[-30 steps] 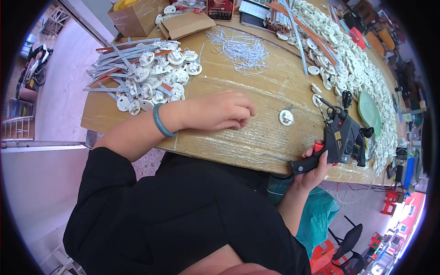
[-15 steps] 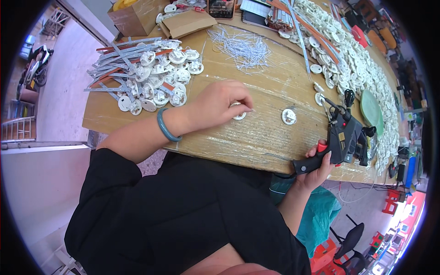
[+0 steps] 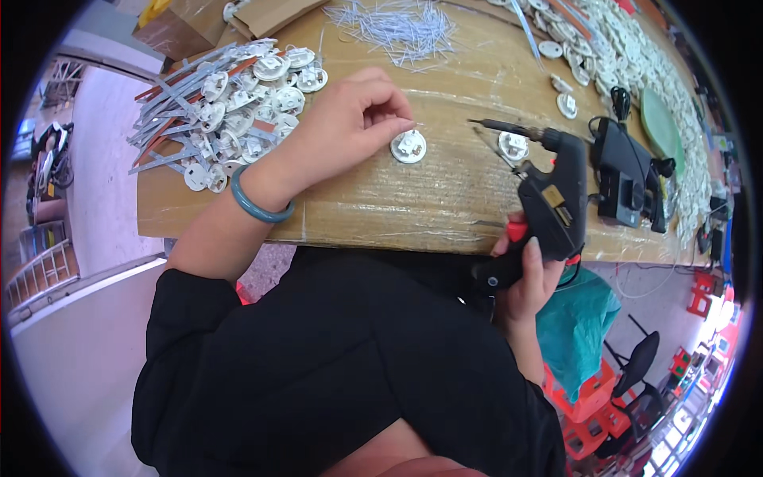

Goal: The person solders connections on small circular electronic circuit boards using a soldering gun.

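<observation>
A small white round disc (image 3: 408, 146) lies flat on the wooden table (image 3: 445, 191), near the middle of its near half. The left hand (image 3: 346, 127) rests just beside it, fingertips pinched narrow on a thin wire whose end meets the disc. A second white disc (image 3: 513, 145) lies to its right. The right hand (image 3: 528, 270) is closed round the grip of a black pistol-shaped power tool (image 3: 548, 203); its long axis runs from the near edge away to the far left, with the thin tip close to the second disc. To the far left sits a heap of discs with grey strips (image 3: 226, 103); farther off, a bundle of thin wires (image 3: 397, 24) (individual strands hard to separate). A black device (image 3: 628, 179) stands at the right. The table's far edge is cut off. Pale floor lies to the left, and red stools (image 3: 592, 397) stand at the near right.
</observation>
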`<state>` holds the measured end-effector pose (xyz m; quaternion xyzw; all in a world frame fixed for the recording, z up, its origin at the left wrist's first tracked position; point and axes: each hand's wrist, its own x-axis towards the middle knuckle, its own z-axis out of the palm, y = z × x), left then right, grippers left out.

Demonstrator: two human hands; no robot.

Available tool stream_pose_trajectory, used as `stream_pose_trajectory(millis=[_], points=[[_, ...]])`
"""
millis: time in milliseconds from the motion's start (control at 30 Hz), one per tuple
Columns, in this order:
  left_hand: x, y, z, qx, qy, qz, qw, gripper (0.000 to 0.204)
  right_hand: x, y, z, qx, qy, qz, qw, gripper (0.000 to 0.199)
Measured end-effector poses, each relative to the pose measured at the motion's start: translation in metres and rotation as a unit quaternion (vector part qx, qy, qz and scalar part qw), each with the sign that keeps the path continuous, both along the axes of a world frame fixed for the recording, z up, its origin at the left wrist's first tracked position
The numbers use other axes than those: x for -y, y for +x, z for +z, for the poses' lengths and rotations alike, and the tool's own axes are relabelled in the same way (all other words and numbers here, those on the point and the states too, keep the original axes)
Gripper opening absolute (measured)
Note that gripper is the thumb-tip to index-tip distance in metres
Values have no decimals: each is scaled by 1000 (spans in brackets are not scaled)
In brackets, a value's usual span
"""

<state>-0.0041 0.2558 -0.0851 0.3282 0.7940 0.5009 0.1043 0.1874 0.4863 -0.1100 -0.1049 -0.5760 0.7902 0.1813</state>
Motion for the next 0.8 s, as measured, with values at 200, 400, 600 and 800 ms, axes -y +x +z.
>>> stream_pose_trajectory(millis=[200, 400, 600, 800], points=[[-3, 0, -3, 39, -9, -2, 999, 10, 7, 3, 1, 43, 31, 30, 998, 31], [-8, 5, 1, -18, -20, -68, 997, 10, 11, 9, 1, 79, 54, 50, 994, 33], [-10, 7, -5, -98, -86, -65, 989, 9, 7, 5, -1, 49, 22, 48, 997, 30], [-8, 5, -5, -28, -79, -37, 996, 9, 14, 6, 1, 75, 34, 41, 996, 29]])
